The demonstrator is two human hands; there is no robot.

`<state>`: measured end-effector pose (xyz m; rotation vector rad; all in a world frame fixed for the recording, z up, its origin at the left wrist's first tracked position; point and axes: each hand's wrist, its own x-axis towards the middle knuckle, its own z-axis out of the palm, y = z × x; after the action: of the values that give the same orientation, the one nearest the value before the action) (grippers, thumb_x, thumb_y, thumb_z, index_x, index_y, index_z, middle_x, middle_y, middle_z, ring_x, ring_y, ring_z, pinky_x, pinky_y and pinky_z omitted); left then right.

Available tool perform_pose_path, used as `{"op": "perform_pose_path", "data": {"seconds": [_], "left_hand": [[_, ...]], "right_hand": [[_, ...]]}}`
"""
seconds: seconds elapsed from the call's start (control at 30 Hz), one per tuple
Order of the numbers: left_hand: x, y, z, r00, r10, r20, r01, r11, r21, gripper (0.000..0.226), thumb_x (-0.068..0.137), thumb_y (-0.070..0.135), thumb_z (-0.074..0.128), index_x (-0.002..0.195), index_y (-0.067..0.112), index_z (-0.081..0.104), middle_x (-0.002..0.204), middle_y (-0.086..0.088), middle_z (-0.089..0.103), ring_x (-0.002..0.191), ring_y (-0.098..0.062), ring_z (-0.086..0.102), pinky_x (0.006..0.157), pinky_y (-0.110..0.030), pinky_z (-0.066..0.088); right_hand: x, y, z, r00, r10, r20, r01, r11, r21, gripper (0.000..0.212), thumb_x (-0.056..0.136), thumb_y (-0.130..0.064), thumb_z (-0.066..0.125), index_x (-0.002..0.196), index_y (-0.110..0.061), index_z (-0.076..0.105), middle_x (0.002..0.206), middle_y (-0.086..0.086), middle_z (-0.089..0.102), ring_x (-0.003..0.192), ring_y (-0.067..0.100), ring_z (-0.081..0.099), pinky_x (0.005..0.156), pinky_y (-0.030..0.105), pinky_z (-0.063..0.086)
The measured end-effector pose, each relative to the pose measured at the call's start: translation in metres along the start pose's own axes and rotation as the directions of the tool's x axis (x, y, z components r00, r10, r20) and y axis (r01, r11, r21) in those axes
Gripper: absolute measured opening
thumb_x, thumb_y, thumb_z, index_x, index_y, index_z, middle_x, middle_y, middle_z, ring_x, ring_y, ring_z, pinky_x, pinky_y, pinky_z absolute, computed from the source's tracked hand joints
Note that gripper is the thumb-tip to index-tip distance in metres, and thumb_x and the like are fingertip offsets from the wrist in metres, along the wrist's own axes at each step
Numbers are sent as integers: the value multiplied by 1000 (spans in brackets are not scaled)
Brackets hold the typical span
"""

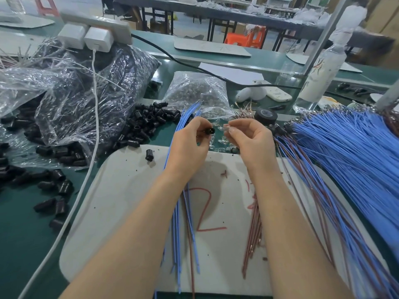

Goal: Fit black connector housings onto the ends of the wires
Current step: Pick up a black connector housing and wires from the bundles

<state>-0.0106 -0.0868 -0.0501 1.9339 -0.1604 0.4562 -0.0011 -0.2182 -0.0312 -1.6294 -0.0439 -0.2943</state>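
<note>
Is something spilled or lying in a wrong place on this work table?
Yes. Black connector housings lie scattered around the clear plastic bag and across the green table, some far from the pile. One housing lies alone on the white board, which also carries small dark crumbs.

Power strip [97,22] at eleven o'clock, stool [246,41] at one, bottle [319,76] at two, tape roll [266,116] past centre.
</note>
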Motion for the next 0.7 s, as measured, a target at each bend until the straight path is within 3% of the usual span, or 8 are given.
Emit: {"op": "perform_pose_path", "data": {"seconds": [0.17,0.3,0.43,0.57,0.7], "left_hand": [[1,0,-1,998,6,-62,-5,1000,16,18,88,6,59,95,22,60,81,15,63,78,-4,61,75,-9,46],[2,0,-3,991,9,-134,-6,1000,19,15,89,9,59,101,18,61,79,17,60,73,-2,58,69,-6,42],[2,0,-5,986,10,-169,-8,1000,8,14,91,13,58,102,21,61,80,19,59,74,0,57,66,-4,41],[2,0,-5,981,-11,-194,9,1000,-11,14,92,15,58,102,24,60,80,18,59,74,-5,58,64,-4,42],[2,0,-4,979,-13,-204,10,1000,-13,15,91,14,57,103,22,60,80,19,58,72,-3,56,64,-4,41]], "right_hand": [[3,12,-6,999,-33,-29,24,958,-285,16,85,-6,64,84,-22,67,79,-10,67,73,-2,61,68,7,46],[5,18,2,995,10,96,32,902,-430,26,88,-3,54,97,-19,72,94,-3,70,91,9,65,86,23,50],[4,15,1,990,-6,138,70,884,-463,38,90,3,44,115,-14,66,112,3,68,106,9,62,97,25,47],[4,14,-12,995,-99,-12,70,776,-627,28,90,-4,50,106,-15,69,102,0,69,92,10,60,81,18,42],[6,18,-17,1000,-8,-12,-4,660,-752,15,86,-15,59,95,-17,70,102,5,67,91,17,59,76,23,40]]}}
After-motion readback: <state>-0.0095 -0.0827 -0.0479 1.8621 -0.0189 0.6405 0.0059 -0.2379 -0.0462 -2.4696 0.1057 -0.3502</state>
